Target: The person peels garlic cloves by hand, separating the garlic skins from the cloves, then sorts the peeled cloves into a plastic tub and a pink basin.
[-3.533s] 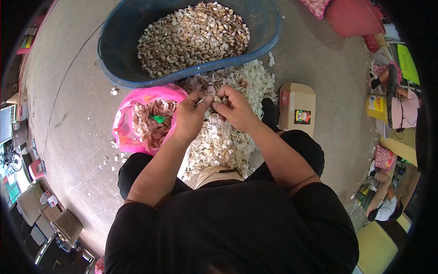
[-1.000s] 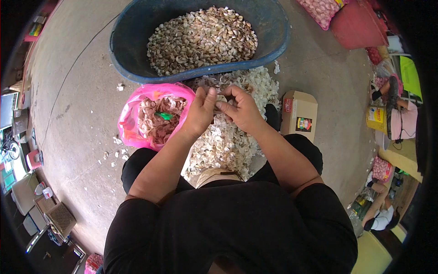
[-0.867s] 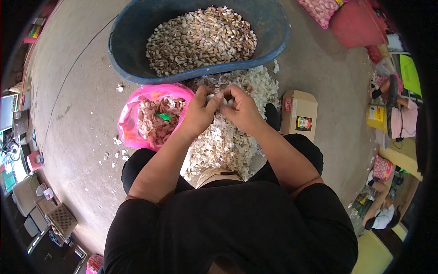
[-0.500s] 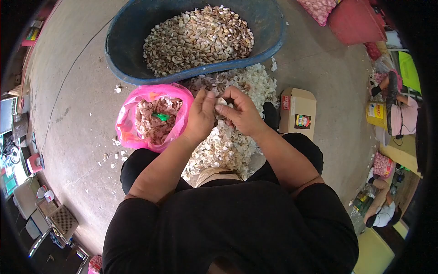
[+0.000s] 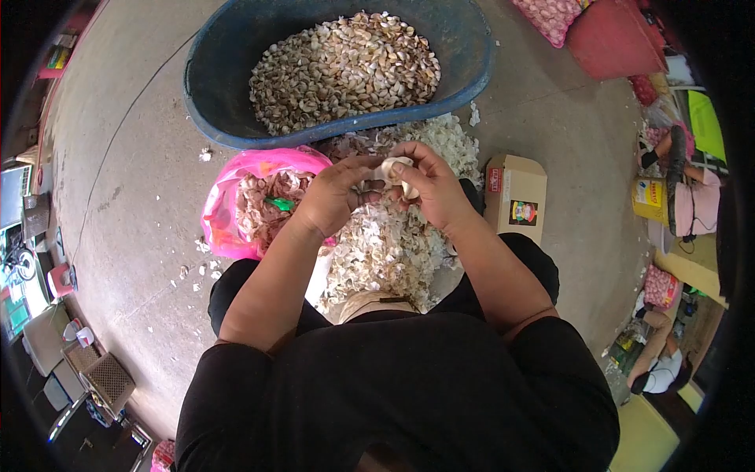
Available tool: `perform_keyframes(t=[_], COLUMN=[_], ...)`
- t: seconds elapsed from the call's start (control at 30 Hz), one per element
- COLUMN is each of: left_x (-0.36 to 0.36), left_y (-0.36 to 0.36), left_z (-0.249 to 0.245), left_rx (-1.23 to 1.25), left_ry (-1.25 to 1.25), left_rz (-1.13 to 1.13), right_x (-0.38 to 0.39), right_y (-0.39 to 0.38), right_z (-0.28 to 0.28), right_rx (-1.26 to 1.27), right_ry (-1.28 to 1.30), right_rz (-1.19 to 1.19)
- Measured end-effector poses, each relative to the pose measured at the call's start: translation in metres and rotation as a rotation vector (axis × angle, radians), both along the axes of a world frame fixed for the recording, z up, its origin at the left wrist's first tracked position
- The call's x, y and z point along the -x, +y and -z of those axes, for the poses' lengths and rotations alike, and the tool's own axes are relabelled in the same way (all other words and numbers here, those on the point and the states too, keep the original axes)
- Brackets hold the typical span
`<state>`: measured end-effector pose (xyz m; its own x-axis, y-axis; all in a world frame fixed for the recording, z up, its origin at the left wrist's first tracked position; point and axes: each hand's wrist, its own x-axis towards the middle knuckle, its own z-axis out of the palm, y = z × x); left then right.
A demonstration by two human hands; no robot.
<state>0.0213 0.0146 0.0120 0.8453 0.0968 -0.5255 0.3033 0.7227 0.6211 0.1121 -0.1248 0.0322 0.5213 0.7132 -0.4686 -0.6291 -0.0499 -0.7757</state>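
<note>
My right hand [image 5: 436, 193] is closed round a pale garlic bulb [image 5: 399, 169], thumb across its front. My left hand [image 5: 334, 193] meets it from the other side, thumb and curled fingers pinching at the bulb's edge; its fingertips are partly hidden. Below both hands lies a heap of papery garlic skins [image 5: 377, 256], spread between my knees. To the left, a pink plastic bag [image 5: 224, 177] stands open, holding brownish-pink skins and a small green piece [image 5: 279, 204]. Beyond the hands sits a blue tub [image 5: 216, 94] with many loose garlic cloves [image 5: 346, 71].
A cardboard box [image 5: 523, 197] stands right of the skins. Further right are a yellow bucket [image 5: 650, 197], garlic-filled net bags [image 5: 661, 286] and two other people. A red sack [image 5: 609, 39] lies at the upper right. A cable [image 5: 118, 126] runs along the floor at left.
The garlic bulb has turned and moved slightly right, showing more of its pale side. My left hand has rotated, its thumb now pointing toward the bulb.
</note>
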Motion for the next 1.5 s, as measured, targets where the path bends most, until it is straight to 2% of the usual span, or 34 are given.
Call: perform_keyframes(t=[0.07, 0.17, 0.27, 0.37, 0.47, 0.57, 0.63, 0.73, 0.83, 0.87, 0.93, 1.07, 1.13, 1.27, 1.33, 1.47, 1.5], left_x=[0.000, 0.000, 0.002, 0.003, 0.003, 0.003, 0.003, 0.003, 0.001, 0.001, 0.002, 0.001, 0.000, 0.001, 0.002, 0.001, 0.001], left_y=[0.000, -0.003, -0.004, -0.003, -0.005, -0.008, -0.008, -0.006, -0.006, -0.005, -0.004, -0.001, -0.001, -0.007, -0.009, -0.007, -0.006], left_z=[-0.003, -0.003, 0.003, 0.003, -0.003, 0.006, 0.008, 0.007, -0.009, -0.007, 0.000, 0.001, 0.005, 0.004, 0.013, 0.019, 0.020], left_rx=[-0.023, -0.054, -0.075, -0.100, -0.134, -0.302, -0.490, -0.633, -0.599, -0.469, -0.209, -0.051, 0.066, 0.027, -0.035, 0.115, 0.175], left_ry=[-0.022, -0.023, -0.001, 0.005, -0.059, -0.071, -0.025, -0.027, 0.002, 0.035, 0.101, 0.098, 0.092, 0.061, 0.017, 0.073, 0.063], left_rz=[0.018, -0.014, 0.018, 0.109, 0.117, 0.081, 0.094, 0.127, 0.135, 0.093, 0.010, -0.031, -0.048, 0.043, 0.075, -0.082, -0.100], right_x=[-0.004, 0.000, 0.010, 0.009, 0.006, 0.002, 0.004, 0.005, 0.003, 0.002, -0.002, -0.005, -0.003, 0.005, 0.006, 0.004, 0.006], right_y=[-0.004, -0.001, 0.004, -0.002, -0.003, -0.002, -0.001, 0.001, 0.001, 0.001, 0.000, -0.001, -0.001, 0.001, 0.002, 0.000, 0.000], right_z=[0.007, 0.009, 0.023, 0.015, 0.037, 0.022, 0.021, 0.012, 0.008, 0.008, 0.008, 0.005, 0.011, 0.012, 0.012, 0.008, 0.008], right_rx=[0.027, 0.345, 0.118, 0.341, 0.221, 0.393, 0.394, 0.375, 0.327, 0.307, 0.356, 0.437, 0.412, 0.298, 0.317, 0.330, 0.329], right_ry=[-0.030, -0.756, -1.180, -1.310, -0.958, -0.830, -0.810, -0.692, -0.574, -0.542, -0.580, -0.649, -0.774, -1.076, -1.019, -1.011, -1.096], right_rz=[-0.049, -0.197, 0.011, -0.206, -0.115, -0.267, -0.274, -0.283, -0.252, -0.235, -0.262, -0.296, -0.286, -0.248, -0.258, -0.270, -0.255])
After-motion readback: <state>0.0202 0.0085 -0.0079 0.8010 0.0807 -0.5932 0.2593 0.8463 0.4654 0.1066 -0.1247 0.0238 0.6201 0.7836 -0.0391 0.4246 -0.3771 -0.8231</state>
